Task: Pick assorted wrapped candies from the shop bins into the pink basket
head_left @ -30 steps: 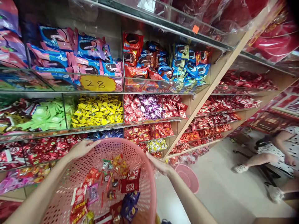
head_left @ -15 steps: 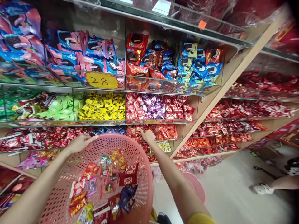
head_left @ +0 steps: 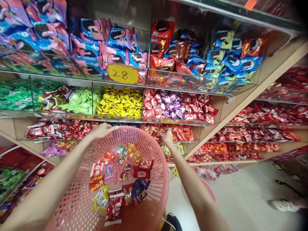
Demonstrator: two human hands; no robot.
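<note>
A round pink perforated plastic basket [head_left: 160, 160] sits below my hands, holding loose wrapped sweets. Among them lie red wafer packs [head_left: 115, 205], a dark blue packet [head_left: 140, 190] and small yellow packets [head_left: 100, 199]. My left hand [head_left: 103, 130] grips the basket's far rim. My right hand [head_left: 166, 135] reaches beyond the rim, its fingers down among the red-wrapped sweets [head_left: 183, 133] in a low shelf bin. Whether those fingers hold a sweet is hidden.
Glass-fronted wooden shelves fill the view, stocked with blue and red biscuit packs [head_left: 207, 54], yellow sweets [head_left: 120, 102] and a yellow "28" price tag [head_left: 122, 73]. A pink tub [head_left: 207, 188] stands on the pale floor, partly hidden. At the right edge is another person's white shoe [head_left: 284, 205].
My view has moved closer to the shelves. My right hand has gone from near the basket rim into the red sweets bin. The seated person has mostly slid out of view.
</note>
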